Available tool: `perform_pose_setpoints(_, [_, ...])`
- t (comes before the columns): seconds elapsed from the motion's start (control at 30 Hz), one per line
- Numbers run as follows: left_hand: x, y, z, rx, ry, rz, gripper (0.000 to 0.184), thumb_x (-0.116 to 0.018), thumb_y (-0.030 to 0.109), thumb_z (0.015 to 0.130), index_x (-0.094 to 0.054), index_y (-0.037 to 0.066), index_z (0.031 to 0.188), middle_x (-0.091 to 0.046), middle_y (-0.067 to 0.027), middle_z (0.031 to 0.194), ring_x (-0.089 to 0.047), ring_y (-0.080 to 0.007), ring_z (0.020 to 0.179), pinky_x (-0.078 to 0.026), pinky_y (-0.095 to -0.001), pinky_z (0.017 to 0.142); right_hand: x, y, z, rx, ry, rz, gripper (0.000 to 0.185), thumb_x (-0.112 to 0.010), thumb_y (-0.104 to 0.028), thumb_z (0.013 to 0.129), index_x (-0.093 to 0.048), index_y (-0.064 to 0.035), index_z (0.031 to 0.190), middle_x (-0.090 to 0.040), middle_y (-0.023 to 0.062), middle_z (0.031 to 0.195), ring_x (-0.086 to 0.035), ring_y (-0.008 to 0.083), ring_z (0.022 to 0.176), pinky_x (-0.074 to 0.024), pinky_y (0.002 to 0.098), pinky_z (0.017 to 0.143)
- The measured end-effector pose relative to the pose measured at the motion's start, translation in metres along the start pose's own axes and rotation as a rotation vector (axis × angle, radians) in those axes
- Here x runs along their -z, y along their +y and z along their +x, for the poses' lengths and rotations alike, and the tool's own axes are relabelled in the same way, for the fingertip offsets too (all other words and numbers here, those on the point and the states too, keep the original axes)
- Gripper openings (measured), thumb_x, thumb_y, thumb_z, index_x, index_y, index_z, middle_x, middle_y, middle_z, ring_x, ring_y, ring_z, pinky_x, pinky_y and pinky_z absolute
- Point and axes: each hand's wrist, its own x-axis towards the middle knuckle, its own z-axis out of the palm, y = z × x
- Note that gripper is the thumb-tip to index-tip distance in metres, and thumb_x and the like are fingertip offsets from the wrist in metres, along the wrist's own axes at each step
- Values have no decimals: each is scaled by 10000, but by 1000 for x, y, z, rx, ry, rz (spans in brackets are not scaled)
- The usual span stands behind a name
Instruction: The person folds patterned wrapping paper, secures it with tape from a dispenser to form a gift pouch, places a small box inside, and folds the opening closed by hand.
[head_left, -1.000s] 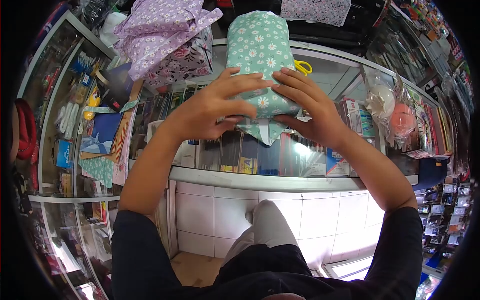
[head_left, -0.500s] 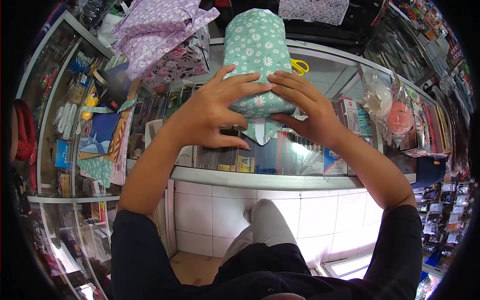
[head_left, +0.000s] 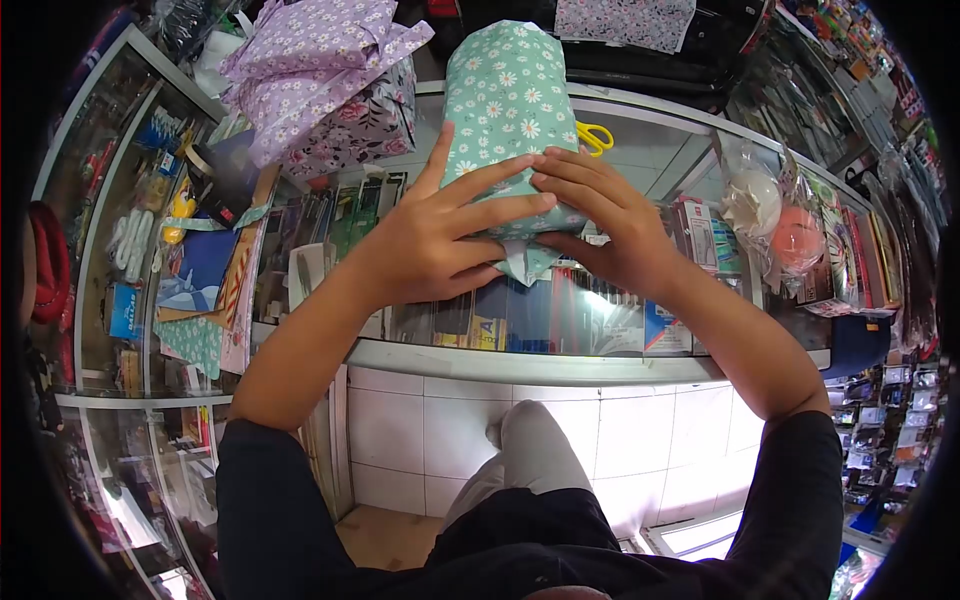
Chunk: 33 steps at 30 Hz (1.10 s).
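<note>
A parcel (head_left: 508, 95) in green daisy-print wrapping paper lies lengthwise on the glass counter. My left hand (head_left: 430, 235) rests over its near left part, fingers spread across the paper and thumb at the near end. On the right side, my right hand (head_left: 615, 220) grips the parcel, fingers over the top and thumb low at the near end. The fingertips of both hands meet near the middle. A pointed paper flap (head_left: 527, 265) with a whitish strip hangs at the near end, partly covered by my hands. Yellow-handled scissors (head_left: 595, 138) lie just right of the parcel.
Purple floral wrapped parcels (head_left: 320, 80) are stacked at the back left. The glass counter (head_left: 440, 358) holds boxes and stationery inside. Bagged balls (head_left: 798, 238) stand on the right. A tape roll (head_left: 200, 160) and paper sheets lie on the left.
My left hand has shifted slightly and spread its fingers wider, its thumb moving in to the flap. The flap's whitish strip is more covered. My right hand has barely moved.
</note>
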Motion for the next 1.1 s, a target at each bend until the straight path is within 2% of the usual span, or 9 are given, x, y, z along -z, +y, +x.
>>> perform_pose_setpoints(0.07, [-1,-1,1,30,66,-80,141,-873,106,666,-747,117,728,-646,-14,1457,-509,-356,1460,-173,-751,1235,0,1,0,4,-5,-4,662,-865,-60,776,-620,-61,1391,-598,123,1470,-525,336,1420,-474,450,1154])
perform_pose_setpoints(0.1, [0,-3,1,30,67,-80,141,-873,106,666,-747,117,728,-646,-14,1457,-509,-356,1460,-173,-751,1235,0,0,0,4,-6,-4,662,-865,-60,776,-620,-61,1391,-598,123,1470,-525,336,1420,-474,450,1154])
perform_pose_setpoints(0.17, [2,-6,-2,7,58,-115,122,-856,80,713,-737,85,740,-684,-82,1388,-579,-349,1395,-291,-686,1221,1,0,0,-6,-12,3,673,-866,-56,772,-617,-64,1398,-597,124,1472,-522,335,1424,-469,449,1159])
perform_pose_setpoints(0.2, [1,-8,-1,7,59,-115,122,-856,80,713,-737,85,740,-684,-82,1388,-579,-349,1395,-291,-686,1221,1,0,0,-6,-12,3,673,-866,-56,772,-617,-64,1398,-597,124,1472,-522,335,1424,-469,449,1159])
perform_pose_setpoints(0.37, [-1,-12,-2,11,106,-168,139,-840,69,774,-707,39,751,-716,-135,1316,-639,-334,1323,-421,-572,1171,1,3,-1,1,-32,15,691,-855,-36,777,-603,-71,1419,-585,124,1488,-517,339,1429,-458,454,1169])
perform_pose_setpoints(0.6, [-1,-13,-1,-1,105,-163,126,-827,60,791,-707,33,768,-720,-136,1318,-643,-330,1318,-426,-571,1167,6,0,0,39,-46,-13,759,-880,-73,767,-555,-47,1453,-570,149,1497,-508,352,1436,-449,466,1173])
perform_pose_setpoints(0.67, [0,-12,0,-3,101,-159,126,-832,54,784,-708,33,777,-720,-143,1321,-644,-333,1319,-432,-574,1162,5,0,-2,10,19,160,799,-897,-124,785,-503,-43,1475,-567,158,1494,-506,357,1436,-441,471,1179])
perform_pose_setpoints(0.77, [-2,-15,-1,-44,120,-120,127,-841,49,774,-716,39,794,-719,-142,1329,-642,-337,1324,-445,-574,1151,-3,3,-3,-37,29,215,788,-890,-148,818,-472,-54,1480,-569,161,1488,-519,360,1423,-452,461,1173])
perform_pose_setpoints(1.1, [-3,-23,-3,-75,134,-172,195,-846,49,796,-728,67,950,-724,-128,1331,-655,-328,1310,-468,-564,1126,-8,8,-6,-83,42,210,748,-870,-122,840,-473,-64,1471,-574,167,1476,-548,365,1394,-487,445,1147])
